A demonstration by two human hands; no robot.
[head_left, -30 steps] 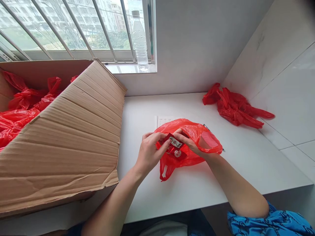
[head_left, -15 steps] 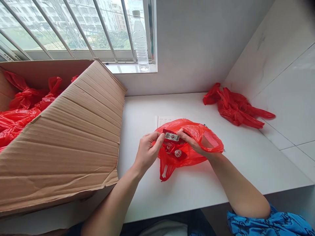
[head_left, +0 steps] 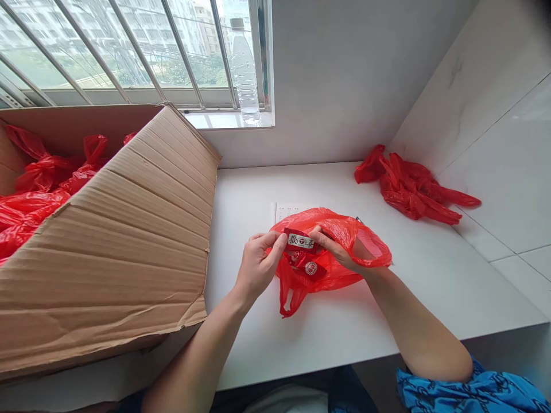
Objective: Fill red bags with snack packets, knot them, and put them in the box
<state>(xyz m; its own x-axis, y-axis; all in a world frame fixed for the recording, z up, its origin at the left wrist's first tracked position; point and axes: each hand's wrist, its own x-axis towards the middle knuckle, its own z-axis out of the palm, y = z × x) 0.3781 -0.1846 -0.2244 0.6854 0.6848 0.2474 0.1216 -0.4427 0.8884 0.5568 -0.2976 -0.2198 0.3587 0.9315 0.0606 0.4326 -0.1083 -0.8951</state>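
Note:
A small red candy packet [head_left: 301,241] with a white label and dark characters is stretched between my two hands. My left hand [head_left: 262,258] pinches its left end with thumb and forefinger. At its right end, my right hand [head_left: 333,248] grips it, the wrist passing through the mouth of a red plastic bag [head_left: 340,281]. Under the held packet, another red packet [head_left: 311,268] with a round white emblem lies in the bag. The bag rests open on the white table [head_left: 253,355], one handle loop hanging toward me.
A large cardboard box [head_left: 129,246] holding several red plastic bags [head_left: 38,178] stands at the left. Crumpled red bags [head_left: 413,186] lie at the back right by the wall. Partly under the open bag is a written sheet [head_left: 286,211]. A clear bottle [head_left: 245,74] stands on the windowsill.

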